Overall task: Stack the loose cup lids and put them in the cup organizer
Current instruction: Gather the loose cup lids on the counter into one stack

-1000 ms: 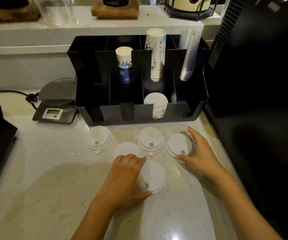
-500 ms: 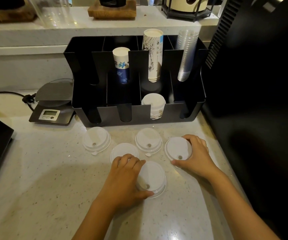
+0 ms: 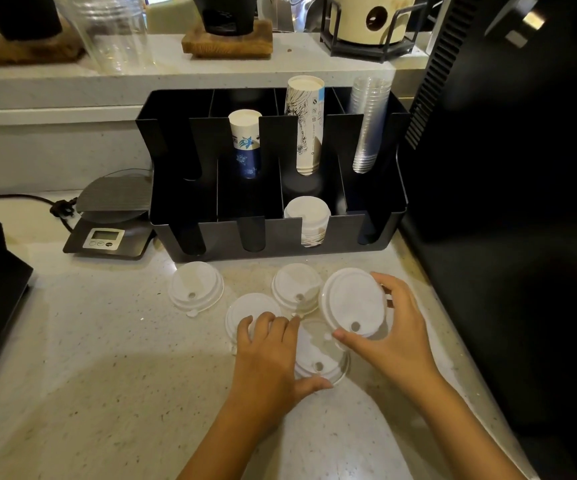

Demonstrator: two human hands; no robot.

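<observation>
holding raised lid (image 3: 351,301) in right hand (image 3: 392,336)

No words, brand names or numbers can be read with confidence. The tall paper cup stack (image 3: 306,124) in the black cup organizer (image 3: 377,233) carries a column of small printed symbols and marks down its side, beside a blue stripe, but they are too small to make out. The shorter paper cup stack (image 3: 245,143) shows only a blue swirl motif, no lettering. The digital scale (image 3: 107,233) on the worktop (image 3: 89,358) has a blank grey display and three small buttons whose markings are illegible. The white lids bear no legible print.
</observation>
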